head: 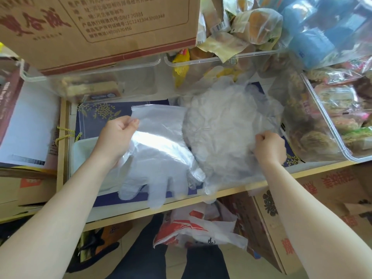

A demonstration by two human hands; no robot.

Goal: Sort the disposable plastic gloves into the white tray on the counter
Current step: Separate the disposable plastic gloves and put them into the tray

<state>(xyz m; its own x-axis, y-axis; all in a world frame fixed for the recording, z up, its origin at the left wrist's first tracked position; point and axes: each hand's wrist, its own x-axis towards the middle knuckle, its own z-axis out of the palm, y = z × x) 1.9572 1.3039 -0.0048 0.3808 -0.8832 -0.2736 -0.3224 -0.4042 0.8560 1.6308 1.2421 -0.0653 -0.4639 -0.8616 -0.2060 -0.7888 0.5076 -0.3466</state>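
My left hand (pixel 117 135) pinches the cuff of a clear disposable plastic glove (pixel 159 156), which hangs with its fingers toward the counter's front edge. My right hand (pixel 268 148) grips the right edge of a crumpled heap of clear plastic gloves (pixel 225 133) in the middle of the counter. The white tray (pixel 86 156) lies on the counter at the left, under my left wrist and largely covered by the held glove.
A brown cardboard box (pixel 96 27) sits on a clear bin (pixel 100 83) at the back. Clear bins of packaged snacks (pixel 342 117) stand at the back and right. The counter's wooden front edge (pixel 201 200) runs across; boxes and bags lie below.
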